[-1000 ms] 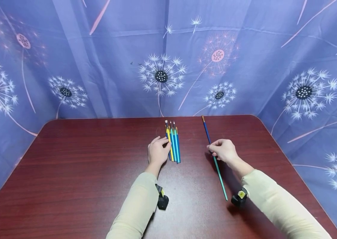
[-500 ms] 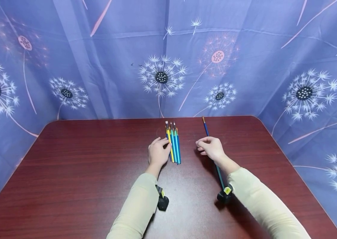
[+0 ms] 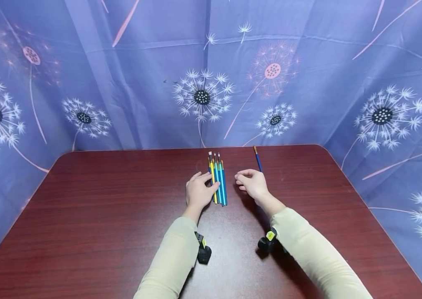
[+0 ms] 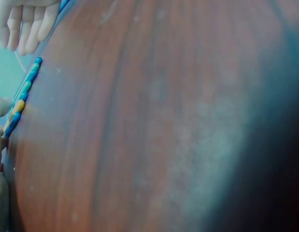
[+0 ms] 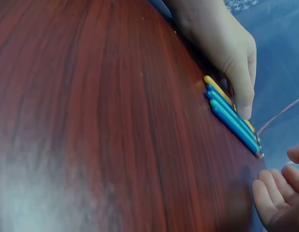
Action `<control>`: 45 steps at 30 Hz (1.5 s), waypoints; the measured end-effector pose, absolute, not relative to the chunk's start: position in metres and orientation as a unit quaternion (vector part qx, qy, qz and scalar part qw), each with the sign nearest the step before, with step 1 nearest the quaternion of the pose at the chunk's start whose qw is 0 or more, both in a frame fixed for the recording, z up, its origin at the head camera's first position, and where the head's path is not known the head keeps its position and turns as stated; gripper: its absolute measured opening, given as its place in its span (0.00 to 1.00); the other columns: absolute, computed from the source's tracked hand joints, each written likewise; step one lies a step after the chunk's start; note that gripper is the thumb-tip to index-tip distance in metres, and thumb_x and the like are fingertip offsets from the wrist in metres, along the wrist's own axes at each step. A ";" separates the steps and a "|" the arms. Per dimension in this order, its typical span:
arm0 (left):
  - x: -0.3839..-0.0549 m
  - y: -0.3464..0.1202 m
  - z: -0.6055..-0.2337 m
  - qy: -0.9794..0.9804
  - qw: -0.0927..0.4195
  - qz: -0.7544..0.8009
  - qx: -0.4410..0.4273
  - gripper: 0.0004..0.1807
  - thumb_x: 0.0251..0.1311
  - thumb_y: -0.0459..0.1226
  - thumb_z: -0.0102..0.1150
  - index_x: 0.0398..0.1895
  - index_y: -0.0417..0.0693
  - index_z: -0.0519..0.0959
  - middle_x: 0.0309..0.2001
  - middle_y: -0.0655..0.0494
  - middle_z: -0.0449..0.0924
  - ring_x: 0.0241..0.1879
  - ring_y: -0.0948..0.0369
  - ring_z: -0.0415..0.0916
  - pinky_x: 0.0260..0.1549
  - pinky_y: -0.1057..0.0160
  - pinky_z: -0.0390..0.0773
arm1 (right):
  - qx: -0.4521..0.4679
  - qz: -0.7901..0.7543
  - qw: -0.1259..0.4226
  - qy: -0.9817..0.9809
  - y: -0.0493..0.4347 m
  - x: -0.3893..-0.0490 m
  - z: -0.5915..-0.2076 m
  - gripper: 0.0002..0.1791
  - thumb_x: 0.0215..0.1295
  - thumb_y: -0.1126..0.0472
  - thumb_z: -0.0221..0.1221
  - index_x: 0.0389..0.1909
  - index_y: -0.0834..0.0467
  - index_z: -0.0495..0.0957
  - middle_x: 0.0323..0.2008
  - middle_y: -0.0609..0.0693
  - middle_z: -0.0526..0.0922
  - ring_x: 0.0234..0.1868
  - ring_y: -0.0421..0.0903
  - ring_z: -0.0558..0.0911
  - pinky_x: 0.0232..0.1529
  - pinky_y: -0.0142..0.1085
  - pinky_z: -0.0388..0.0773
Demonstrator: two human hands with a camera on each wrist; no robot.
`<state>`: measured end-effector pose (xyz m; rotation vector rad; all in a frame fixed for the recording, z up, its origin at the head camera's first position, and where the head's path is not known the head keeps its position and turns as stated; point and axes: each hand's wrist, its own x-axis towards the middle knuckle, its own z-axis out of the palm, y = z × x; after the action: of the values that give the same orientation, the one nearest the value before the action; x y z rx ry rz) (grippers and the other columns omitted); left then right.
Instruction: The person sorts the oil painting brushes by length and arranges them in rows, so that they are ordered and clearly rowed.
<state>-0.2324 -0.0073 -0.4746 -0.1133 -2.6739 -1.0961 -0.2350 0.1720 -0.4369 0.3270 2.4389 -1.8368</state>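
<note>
Several paintbrushes (image 3: pixel 223 189) lie side by side on the table, bristles toward the back; most handles are blue or teal. Along their left side runs a yellow-handled paintbrush (image 3: pixel 212 173). My left hand (image 3: pixel 198 192) rests at that side, its thumb reaching over the yellow handle. In the right wrist view, that thumb (image 5: pixel 243 104) lies against the handles. Right of the row, my right hand (image 3: pixel 252 184) hovers with nothing in its fingers, which are loosely bent. A single blue paintbrush (image 3: pixel 258 161) lies farther right, its lower part hidden under my right hand and forearm.
The dark red wooden table (image 3: pixel 102 216) has its back edge just beyond the brush tips. A blue-violet dandelion curtain (image 3: pixel 139 83) hangs behind and at both sides. Small black cameras sit at the left wrist (image 3: pixel 204 252) and right wrist (image 3: pixel 265 244).
My right hand has let go of the single paintbrush and moved left toward the row. My left thumb has reached farther right across the handles. The single brush stays where it was.
</note>
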 end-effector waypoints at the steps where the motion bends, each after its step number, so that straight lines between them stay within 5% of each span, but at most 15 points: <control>1: -0.232 -0.007 -0.474 -0.917 0.124 -0.377 -0.038 0.23 0.53 0.48 0.65 0.51 0.49 0.82 0.55 0.57 0.80 0.64 0.54 0.68 0.61 0.49 0.64 | 0.107 -0.601 0.032 0.792 0.170 -0.236 -0.437 0.16 0.61 0.60 0.58 0.47 0.65 0.78 0.43 0.62 0.84 0.34 0.43 0.85 0.33 0.34 0.83; 16: -0.230 -0.006 -0.472 -0.920 0.115 -0.373 -0.031 0.21 0.57 0.47 0.62 0.51 0.49 0.82 0.55 0.56 0.80 0.65 0.54 0.67 0.62 0.48 0.64 | 0.082 -0.609 -0.044 0.788 0.142 -0.247 -0.450 0.19 0.59 0.66 0.61 0.52 0.65 0.77 0.49 0.62 0.82 0.44 0.50 0.84 0.39 0.33 0.82; 25: -0.230 -0.006 -0.473 -0.919 0.112 -0.378 -0.029 0.21 0.57 0.47 0.62 0.51 0.49 0.82 0.56 0.56 0.79 0.65 0.55 0.67 0.62 0.48 0.64 | 0.051 -0.530 -0.074 0.843 0.137 -0.253 -0.459 0.19 0.57 0.65 0.63 0.51 0.63 0.78 0.49 0.60 0.82 0.52 0.53 0.81 0.52 0.42 0.80; 45: -0.228 -0.007 -0.470 -0.918 0.115 -0.379 -0.030 0.20 0.56 0.46 0.62 0.51 0.48 0.82 0.55 0.55 0.80 0.65 0.54 0.67 0.62 0.48 0.64 | 0.014 -0.444 -0.056 0.894 0.136 -0.249 -0.459 0.20 0.60 0.65 0.60 0.54 0.59 0.76 0.52 0.57 0.81 0.55 0.51 0.80 0.53 0.40 0.79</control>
<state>-0.2283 -0.0069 -0.4698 -0.0893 -2.6894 -1.1123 -0.2488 0.1359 -0.4593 0.0449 2.9150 -1.4461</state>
